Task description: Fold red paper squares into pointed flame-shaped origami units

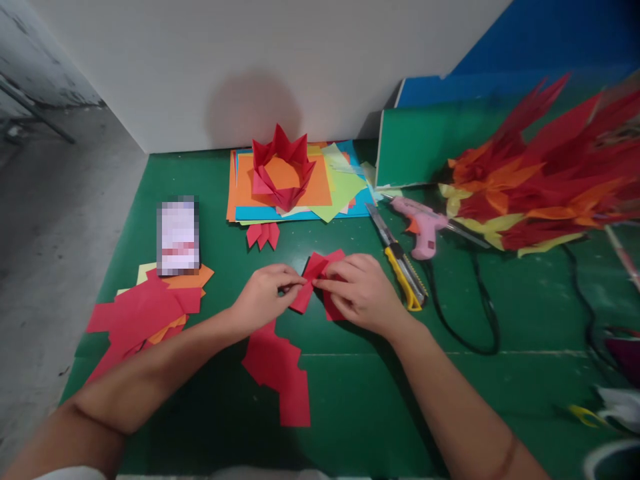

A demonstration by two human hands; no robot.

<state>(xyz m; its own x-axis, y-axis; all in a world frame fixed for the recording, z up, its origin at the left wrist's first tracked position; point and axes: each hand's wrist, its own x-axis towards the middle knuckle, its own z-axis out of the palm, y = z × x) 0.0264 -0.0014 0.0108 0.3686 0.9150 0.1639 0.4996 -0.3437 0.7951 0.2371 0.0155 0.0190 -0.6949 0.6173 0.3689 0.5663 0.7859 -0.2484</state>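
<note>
Between both hands, just above the green table, is a piece of red paper with a fold in it. My left hand pinches its left side between thumb and fingers. On its right, my right hand grips the paper with the fingertips close to the left ones. More red paper shows below the right fingers. Loose red paper pieces lie nearer to me, overlapping one another. Three small folded red points lie beyond my left hand.
A red folded paper ring rests on a stack of coloured sheets. Right of my hands lie a yellow box cutter and a pink glue gun with its cord. Red-orange paper flowers, a blurred phone-like object and paper scraps flank them.
</note>
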